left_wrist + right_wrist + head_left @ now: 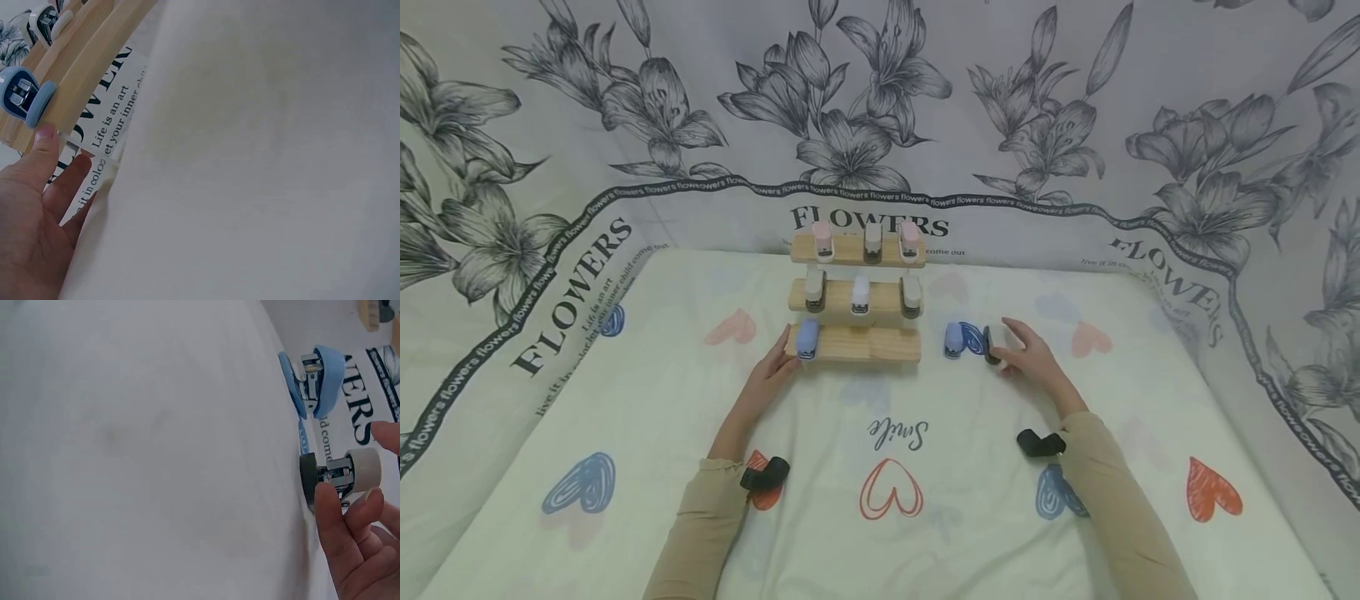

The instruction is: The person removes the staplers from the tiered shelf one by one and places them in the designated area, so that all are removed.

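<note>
A wooden tiered rack (895, 343) stands near the table's far edge, bearing several mini staplers. At the rack's lower left end is my left hand (775, 365); its thumb (45, 134) touches the wood beside a blue mini stapler (807, 337), its other fingers loosely extended. My right hand (1030, 357) holds a mini stapler with a pale top and dark base (365, 470), which stands upright on the table. Its fingers curl along the right side; a small gap shows by the thumb. Another blue mini stapler (953, 339) stands just left of this one.
On the rack's upper tiers sit a pink stapler (823, 240), a white stapler (861, 293) and other pale ones. A heart-printed cloth (820, 508) covers the table. Flower-printed curtains (925, 125) rise behind and at both sides.
</note>
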Demonstrator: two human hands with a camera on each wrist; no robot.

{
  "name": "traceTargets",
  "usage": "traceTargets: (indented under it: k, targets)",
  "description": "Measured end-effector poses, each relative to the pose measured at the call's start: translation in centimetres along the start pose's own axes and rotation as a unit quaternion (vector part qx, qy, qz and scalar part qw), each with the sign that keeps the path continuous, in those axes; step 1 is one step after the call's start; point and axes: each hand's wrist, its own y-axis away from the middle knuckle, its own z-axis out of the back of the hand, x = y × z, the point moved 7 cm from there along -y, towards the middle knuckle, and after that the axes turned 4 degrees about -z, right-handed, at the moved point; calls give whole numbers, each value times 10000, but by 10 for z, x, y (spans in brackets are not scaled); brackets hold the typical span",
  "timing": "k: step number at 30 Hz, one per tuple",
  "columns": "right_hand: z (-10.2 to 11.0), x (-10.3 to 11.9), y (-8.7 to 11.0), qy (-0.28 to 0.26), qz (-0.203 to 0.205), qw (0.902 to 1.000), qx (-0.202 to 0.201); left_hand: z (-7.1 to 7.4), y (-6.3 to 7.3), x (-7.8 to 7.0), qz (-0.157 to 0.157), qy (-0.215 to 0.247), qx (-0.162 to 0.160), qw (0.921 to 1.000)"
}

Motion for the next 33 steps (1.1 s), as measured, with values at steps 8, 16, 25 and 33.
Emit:
traceTargets:
  k: [8, 16, 25, 33]
  targets:
    - [-9, 85, 43, 616, 1297, 9893, -264, 2, 3, -7, 117, -159, -27, 9998]
    - [-57, 118, 56, 677, 2374, 9688, 199, 3, 2, 3, 128, 84, -62, 9999]
    - [-110, 142, 60, 352, 2767, 9571, 789, 4, -6, 29, 372, 397, -194, 9983]
    - [-169, 143, 37, -666, 1885, 9652, 1684, 6, -6, 34, 1001, 1471, -516, 9827]
